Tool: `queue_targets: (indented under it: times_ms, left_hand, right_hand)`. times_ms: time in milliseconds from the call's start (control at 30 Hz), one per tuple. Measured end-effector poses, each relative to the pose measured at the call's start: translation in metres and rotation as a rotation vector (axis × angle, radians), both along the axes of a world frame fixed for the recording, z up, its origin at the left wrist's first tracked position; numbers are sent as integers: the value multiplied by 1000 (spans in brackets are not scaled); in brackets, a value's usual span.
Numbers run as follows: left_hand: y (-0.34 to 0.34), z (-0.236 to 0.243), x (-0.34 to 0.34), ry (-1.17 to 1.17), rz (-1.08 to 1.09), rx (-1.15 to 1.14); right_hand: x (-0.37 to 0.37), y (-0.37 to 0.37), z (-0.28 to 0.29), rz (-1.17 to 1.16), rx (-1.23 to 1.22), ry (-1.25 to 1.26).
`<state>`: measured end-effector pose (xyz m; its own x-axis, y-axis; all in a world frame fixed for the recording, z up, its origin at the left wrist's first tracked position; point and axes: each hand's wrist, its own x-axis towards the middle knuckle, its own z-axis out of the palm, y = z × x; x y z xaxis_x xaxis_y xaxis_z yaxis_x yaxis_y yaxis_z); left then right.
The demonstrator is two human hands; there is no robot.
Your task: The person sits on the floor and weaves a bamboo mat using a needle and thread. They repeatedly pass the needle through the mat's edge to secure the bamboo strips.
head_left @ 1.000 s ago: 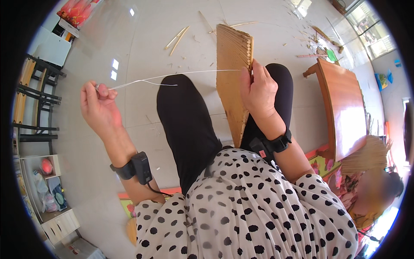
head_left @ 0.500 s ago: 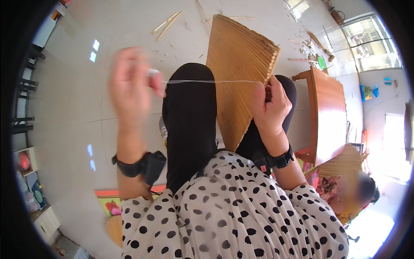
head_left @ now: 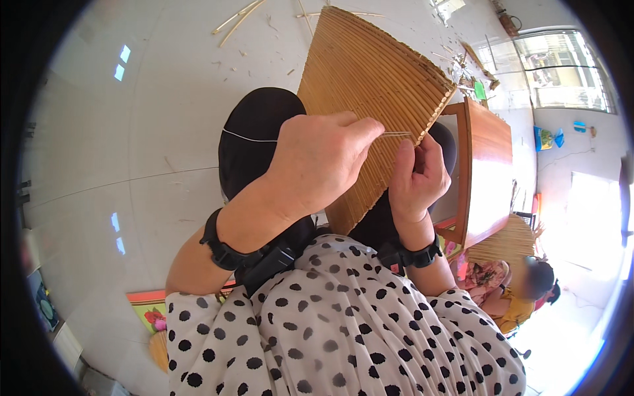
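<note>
Floor: pale tiles [head_left: 132, 152] to our left, with loose bamboo slivers [head_left: 238, 16] scattered at the top.
Left hand: our left hand [head_left: 317, 162] has its fingers pinched together on a thin pale strand [head_left: 396, 134], drawn across the panel.
Woven panel: the ribbed bamboo piece [head_left: 370, 86] stands tilted on our lap, between our knees.
Right hand: our right hand [head_left: 419, 178] is closed on the panel's near edge, just below the strand.
Doing it well: we judge that keeping the strand taut and level, and the panel braced, matters most.
Far right: a wooden table [head_left: 485, 165].
</note>
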<state>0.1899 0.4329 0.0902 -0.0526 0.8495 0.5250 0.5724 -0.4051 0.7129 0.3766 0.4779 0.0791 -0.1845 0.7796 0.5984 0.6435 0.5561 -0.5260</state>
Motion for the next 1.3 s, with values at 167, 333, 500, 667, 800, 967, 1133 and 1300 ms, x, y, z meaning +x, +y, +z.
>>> queue_targets:
  times_ms: [167,333,500,667,800,967,1133,1300]
  left_hand:
    - [-1,-1,-1,-5,-19,43]
    - [-1,1,0,-13,-11,65]
    - [-1,3,0,-13,-13,87]
    - [-2,3,2,-17,-4,88]
    - [-2,2,2,27,10,67]
    - [-3,6,0,7,-7,61]
    - [-3,3,1,27,3,63]
    - [-2,3,0,30,6,61]
  right_hand:
    - [0,-3,7,4,14,-89]
    - [-1,-5,8,-16,16,-102]
    - [-3,-6,10,-7,12,-92]
    - [-1,-3,4,-4,64,-57]
    - [-2,-3,3,5,62,-51]
    - [-2,-4,4,-3,50,-58]
    - [0,-3,2,3,51,-46]
    - [0,-2,1,4,69,-50]
